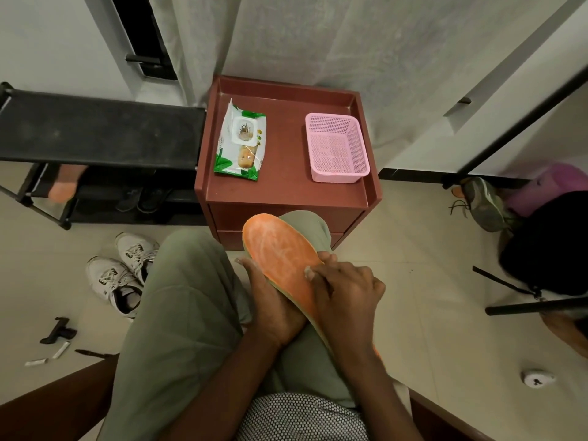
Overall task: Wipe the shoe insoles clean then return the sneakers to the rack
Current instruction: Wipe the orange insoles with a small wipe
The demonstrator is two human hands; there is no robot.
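An orange insole (280, 253) with pale worn patches lies tilted over my lap, toe end pointing up and away. My left hand (273, 300) cups it from underneath, fingers along its left edge. My right hand (343, 291) presses down on its heel half with curled fingers; I cannot tell whether a wipe is under them. A pair of white sneakers (122, 272) stands on the floor by my left knee. The black shoe rack (95, 135) is at the left, with dark shoes on a lower shelf.
A reddish-brown cabinet (286, 192) stands ahead, holding a pack of wet wipes (241, 144) and a pink mesh basket (335, 148). A grey-green sneaker (485, 205) and dark bags lie at the right. Small black and white items (57, 335) litter the floor at left.
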